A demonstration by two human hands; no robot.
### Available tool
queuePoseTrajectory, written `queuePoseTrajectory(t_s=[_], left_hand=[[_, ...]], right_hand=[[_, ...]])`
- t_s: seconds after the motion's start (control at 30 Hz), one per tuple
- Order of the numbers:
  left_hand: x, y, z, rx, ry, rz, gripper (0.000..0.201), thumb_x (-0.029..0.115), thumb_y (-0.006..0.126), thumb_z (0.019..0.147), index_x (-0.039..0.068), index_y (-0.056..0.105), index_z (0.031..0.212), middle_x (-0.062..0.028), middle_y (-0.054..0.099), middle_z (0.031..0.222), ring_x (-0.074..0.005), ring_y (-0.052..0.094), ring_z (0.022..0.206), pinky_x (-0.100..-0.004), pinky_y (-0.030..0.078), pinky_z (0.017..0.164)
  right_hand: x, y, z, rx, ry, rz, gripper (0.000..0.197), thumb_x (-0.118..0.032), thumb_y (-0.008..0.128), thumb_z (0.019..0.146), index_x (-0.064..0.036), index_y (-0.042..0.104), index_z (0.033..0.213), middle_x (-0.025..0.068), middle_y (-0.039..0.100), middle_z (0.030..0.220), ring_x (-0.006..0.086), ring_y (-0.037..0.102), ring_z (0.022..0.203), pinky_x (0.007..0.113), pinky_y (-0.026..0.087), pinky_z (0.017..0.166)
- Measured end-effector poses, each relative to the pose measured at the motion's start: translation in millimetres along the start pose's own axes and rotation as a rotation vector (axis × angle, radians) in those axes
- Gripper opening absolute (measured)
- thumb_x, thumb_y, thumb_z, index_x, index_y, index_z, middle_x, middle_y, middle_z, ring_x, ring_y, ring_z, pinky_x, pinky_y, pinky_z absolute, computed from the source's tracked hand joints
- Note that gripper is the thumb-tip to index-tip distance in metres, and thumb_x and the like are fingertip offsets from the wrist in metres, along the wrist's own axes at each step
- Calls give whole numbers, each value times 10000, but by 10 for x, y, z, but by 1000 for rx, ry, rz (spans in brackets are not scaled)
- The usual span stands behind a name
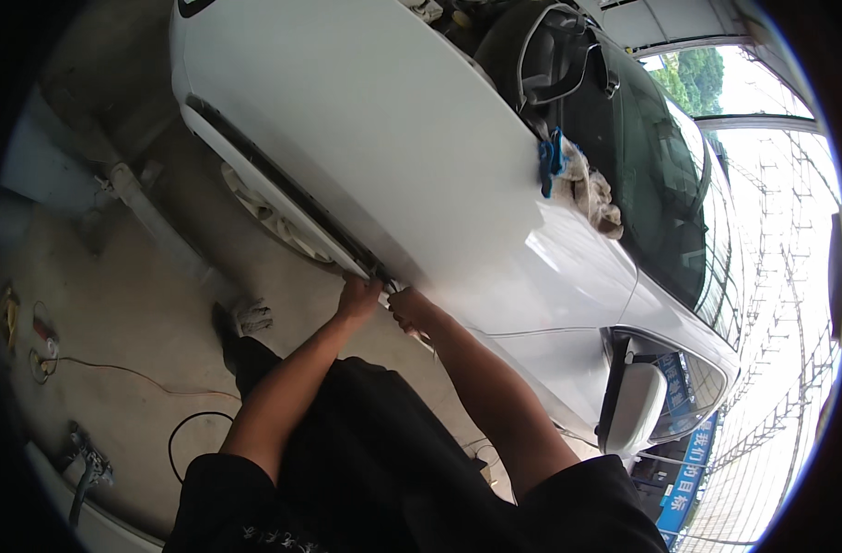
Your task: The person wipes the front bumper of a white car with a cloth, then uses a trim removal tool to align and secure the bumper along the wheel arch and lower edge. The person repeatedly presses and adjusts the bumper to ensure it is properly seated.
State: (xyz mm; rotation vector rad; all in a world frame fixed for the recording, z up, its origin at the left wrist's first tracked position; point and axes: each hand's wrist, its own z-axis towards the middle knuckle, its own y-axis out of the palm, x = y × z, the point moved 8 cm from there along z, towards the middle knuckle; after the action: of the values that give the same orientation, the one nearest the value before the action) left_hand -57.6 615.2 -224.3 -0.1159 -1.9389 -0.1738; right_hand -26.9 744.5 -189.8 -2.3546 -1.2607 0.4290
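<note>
Both my hands are at the side of a silver-white car (375, 138), close together low on its wheel arch. My left hand (358, 297) is closed around the end of a pale wheel-arch strip (255, 170), with a dark gap between that strip and the body panel. Just to its right, my right hand (412, 309) is closed against the panel's lower edge. A small dark piece shows at its fingertips, too little to name. Part of a wheel (274, 217) is visible below the strip.
Work gloves (587, 189) in beige and blue lie by the windscreen's base. A grey glove-like item (253, 316) is on the floor beside my foot. A metal beam (158, 221), an orange cord (145, 376) and a black hose (174, 438) are to the left. A side mirror (637, 405) juts out right.
</note>
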Motion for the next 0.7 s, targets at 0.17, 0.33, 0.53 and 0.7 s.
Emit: queuePoseTrajectory(t_s=[0.17, 0.33, 0.53, 0.7], left_hand=[[186, -138, -141, 159, 38, 25, 383, 286, 504, 762, -65, 552, 907, -259, 591, 894, -400, 565, 872, -452, 426, 751], [26, 5, -117, -116, -221, 78, 393, 279, 504, 755, -63, 540, 944, -245, 590, 919, -378, 565, 885, -436, 424, 762], [61, -45, -113, 65, -129, 29, 330, 260, 500, 757, -62, 525, 825, -195, 581, 832, -306, 556, 778, -414, 423, 689], [245, -107, -171, 97, -102, 82, 325, 298, 533, 779, -21, 495, 829, -67, 509, 614, -161, 479, 509, -339, 389, 461]], right_hand=[[-288, -16, -335, 264, -158, -589, 248, -172, 481, 840, -35, 645, 967, 162, 634, 1016, 283, 622, 947, 392, 514, 754], [-229, -207, -566, 463, -1, -438, 245, -174, 474, 841, -33, 636, 960, 153, 640, 993, 280, 640, 899, 368, 531, 701], [-159, -210, -560, 580, 23, -511, 245, -171, 447, 844, -18, 601, 956, 141, 658, 919, 289, 647, 863, 381, 534, 663], [-131, -193, -625, 567, -36, -425, 239, -156, 435, 837, -8, 595, 934, 166, 656, 902, 316, 645, 849, 390, 526, 688]])
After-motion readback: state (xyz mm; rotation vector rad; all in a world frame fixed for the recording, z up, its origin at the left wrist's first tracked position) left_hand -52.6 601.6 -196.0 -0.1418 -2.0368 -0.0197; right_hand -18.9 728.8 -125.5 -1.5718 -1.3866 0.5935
